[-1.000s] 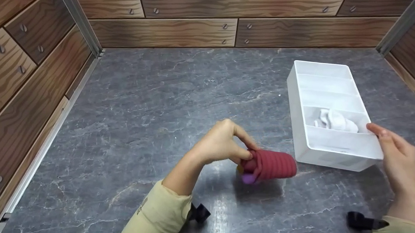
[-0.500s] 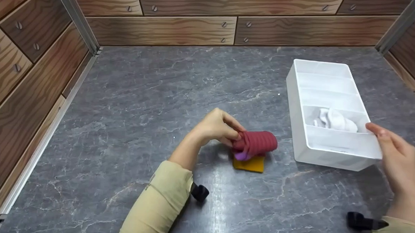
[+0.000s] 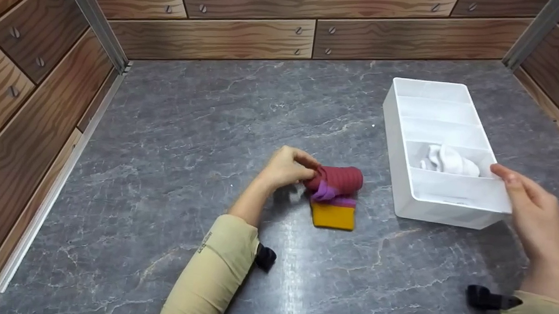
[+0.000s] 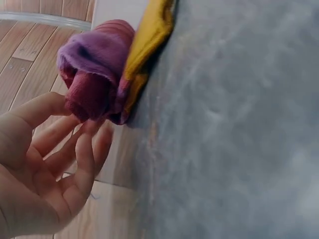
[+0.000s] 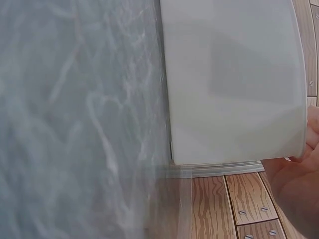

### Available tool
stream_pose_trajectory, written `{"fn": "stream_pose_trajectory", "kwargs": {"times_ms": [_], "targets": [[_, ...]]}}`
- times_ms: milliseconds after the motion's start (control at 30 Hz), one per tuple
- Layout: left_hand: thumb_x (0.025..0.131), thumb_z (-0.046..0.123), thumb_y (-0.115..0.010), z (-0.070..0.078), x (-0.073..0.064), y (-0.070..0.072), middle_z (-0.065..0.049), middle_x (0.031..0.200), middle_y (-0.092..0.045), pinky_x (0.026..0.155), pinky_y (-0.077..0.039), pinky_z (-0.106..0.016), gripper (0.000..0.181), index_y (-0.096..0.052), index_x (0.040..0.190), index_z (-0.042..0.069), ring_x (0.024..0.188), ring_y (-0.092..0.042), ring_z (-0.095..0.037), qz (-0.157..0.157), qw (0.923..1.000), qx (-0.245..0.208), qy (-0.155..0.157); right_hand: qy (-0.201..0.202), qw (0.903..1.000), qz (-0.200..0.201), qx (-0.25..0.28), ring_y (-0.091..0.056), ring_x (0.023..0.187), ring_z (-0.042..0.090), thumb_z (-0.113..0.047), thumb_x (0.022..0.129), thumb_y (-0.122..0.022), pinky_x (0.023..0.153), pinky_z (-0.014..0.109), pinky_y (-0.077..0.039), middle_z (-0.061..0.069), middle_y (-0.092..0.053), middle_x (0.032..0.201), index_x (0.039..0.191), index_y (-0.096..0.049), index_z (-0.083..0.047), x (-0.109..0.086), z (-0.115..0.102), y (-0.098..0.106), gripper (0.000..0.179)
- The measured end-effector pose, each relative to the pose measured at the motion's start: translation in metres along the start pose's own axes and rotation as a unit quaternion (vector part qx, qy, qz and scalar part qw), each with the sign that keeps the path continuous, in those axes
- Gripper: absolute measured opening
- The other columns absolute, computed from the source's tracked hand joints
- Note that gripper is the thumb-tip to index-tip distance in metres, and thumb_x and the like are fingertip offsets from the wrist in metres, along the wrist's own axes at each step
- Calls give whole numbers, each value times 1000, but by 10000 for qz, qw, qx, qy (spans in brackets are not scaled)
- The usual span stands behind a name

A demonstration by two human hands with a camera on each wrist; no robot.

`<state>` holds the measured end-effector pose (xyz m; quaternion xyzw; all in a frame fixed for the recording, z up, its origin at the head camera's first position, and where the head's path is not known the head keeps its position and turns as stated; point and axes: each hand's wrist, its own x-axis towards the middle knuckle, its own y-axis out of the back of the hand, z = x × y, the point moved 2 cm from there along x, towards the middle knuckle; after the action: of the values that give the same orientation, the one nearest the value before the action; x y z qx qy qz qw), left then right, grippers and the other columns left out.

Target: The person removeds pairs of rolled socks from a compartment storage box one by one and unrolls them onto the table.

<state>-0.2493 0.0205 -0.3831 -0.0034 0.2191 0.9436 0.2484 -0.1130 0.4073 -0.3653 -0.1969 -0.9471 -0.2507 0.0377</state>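
Note:
In the head view a rolled sock (image 3: 344,179) of dark red ribbed knit lies mid-table, with purple fabric at its near side. A flat mustard-yellow part (image 3: 334,216) extends toward the front. My left hand (image 3: 288,167) pinches the left end of the red roll between thumb and fingers. In the left wrist view the thumb and a fingertip meet the roll's end, and the purple fold (image 4: 97,52) stands out above it. My right hand (image 3: 536,208) grips the near right rim of a white divided box (image 3: 449,213); part of its grip is hidden behind the box wall.
A crumpled white cloth item (image 3: 451,160) lies in one of the box's compartments, toward the near end. Wood-patterned panels (image 3: 209,38) wall the grey marbled table (image 3: 192,121) at the back and sides.
My left hand has moved left and away from me with the red roll, and the roll has come down. The mustard and purple parts now lie spread on the table. The right hand stays put.

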Motion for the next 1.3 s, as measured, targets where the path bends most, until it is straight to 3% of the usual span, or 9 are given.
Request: {"fn": "stream_pose_trajectory", "kwargs": {"times_ms": [100,233,467,633,867,1033,1133,1233,1300], "targets": [[82,2,-61,1,0,-1,-4,109,-69,75,-49,-22,32,-73,110,11,90,-63,-13,-30,9968,519,-611,17,10000,-6,36,-42,119,-2,-33,102,-43,84,2,-33,-22,-54,126,136,-54,-12,1,1,0,42],[86,2,-52,3,0,-4,-5,117,-66,82,-46,-24,36,-71,114,13,100,-60,-14,-267,9936,719,-832,32,10000,12,44,-41,119,-2,-31,102,-43,85,2,-32,-23,-54,125,136,-54,-11,1,-1,-2,42],[80,34,-77,10,-2,-10,-4,122,-62,89,-45,-24,55,-60,127,10,106,-59,-16,-772,9892,695,-1038,76,10000,42,-39,-42,119,-2,-31,102,-43,87,3,-32,-27,-55,122,136,-54,-9,-1,-3,-3,42],[71,35,-85,12,-3,-14,-1,127,-58,93,-41,-23,69,-58,131,13,109,-52,-13,-1105,9743,1197,-1559,131,9998,18,-139,-41,120,-3,-32,102,-43,88,2,-31,-26,-55,123,136,-54,-9,0,-3,-4,43],[73,20,-83,9,-5,-14,-3,127,-57,91,-42,-24,62,-58,129,14,109,-51,-14,-1157,9678,1535,-1623,181,9987,-17,-485,-43,114,-6,-30,101,-47,82,1,-32,-25,-53,123,136,-54,-11,1,-3,-6,41],[75,14,-80,8,-6,-14,-4,124,-59,85,-45,-23,57,-60,128,12,105,-54,-16,-1270,9697,1352,-1587,241,9943,-4,-1041,-48,101,-6,-31,98,-52,77,6,-35,6,-56,131,137,-53,-9,3,-10,-12,44],[75,12,-80,9,-8,-14,-4,124,-60,85,-46,-22,55,-60,127,11,104,-55,-17,-1358,9698,1259,-1591,225,9885,99,-1492,-55,112,18,-31,98,-51,91,28,-42,28,-48,132,137,-51,-5,2,-22,-13,46],[76,12,-80,9,-11,-14,-5,125,-60,85,-46,-21,55,-61,127,10,104,-56,-18,-1461,9704,1166,-1530,812,9797,424,-1784,-56,110,25,-25,97,-55,89,32,-40,27,-51,131,133,-54,-4,-2,-41,-20,42],[75,13,-80,9,-14,-13,-4,125,-60,84,-47,-22,55,-61,126,12,103,-57,-18,-1517,9722,1084,-1417,1614,9698,563,-1739,-55,106,11,-15,93,-62,85,23,-38,23,-56,128,130,-58,-5,-7,-57,-32,38]]}}
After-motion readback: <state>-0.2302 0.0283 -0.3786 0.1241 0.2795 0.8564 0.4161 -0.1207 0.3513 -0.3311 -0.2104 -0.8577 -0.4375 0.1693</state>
